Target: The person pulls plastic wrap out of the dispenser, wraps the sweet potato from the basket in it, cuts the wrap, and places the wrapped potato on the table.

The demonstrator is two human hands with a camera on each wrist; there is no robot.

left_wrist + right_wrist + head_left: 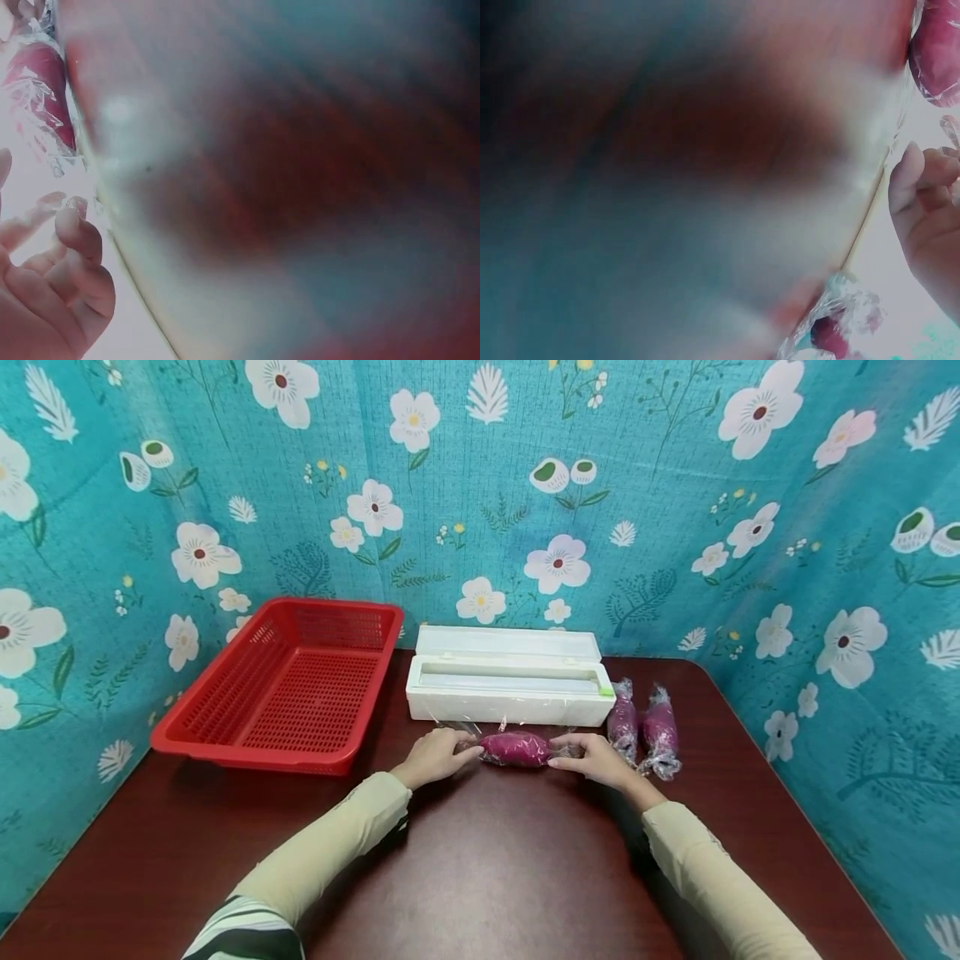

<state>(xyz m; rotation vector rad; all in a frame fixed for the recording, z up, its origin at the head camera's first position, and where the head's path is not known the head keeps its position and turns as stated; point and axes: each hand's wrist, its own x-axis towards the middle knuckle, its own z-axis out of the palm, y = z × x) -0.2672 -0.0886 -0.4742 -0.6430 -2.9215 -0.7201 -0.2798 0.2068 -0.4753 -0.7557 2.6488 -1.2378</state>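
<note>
A purple-red sweet potato [515, 749] in clear cling film lies crosswise on the table in front of the film box. At its left end my left hand [435, 758] pinches the gathered film. My right hand [596, 762] pinches the film at the opposite end, thumb toward me. The left wrist view shows curled fingers [82, 281] just below the wrapped sweet potato [41, 82], with film at the fingertips. In the right wrist view, the thumb and fingers [907, 176] close on a twist of film [951, 131].
Behind the hands stands a white cling film box [510, 706], its lid raised and a roll inside. Two wrapped sweet potatoes, a nearer one [661, 727] and another [622, 724], lie right of it. A red plastic basket [255, 758] sits at left, before a floral curtain [480, 527].
</note>
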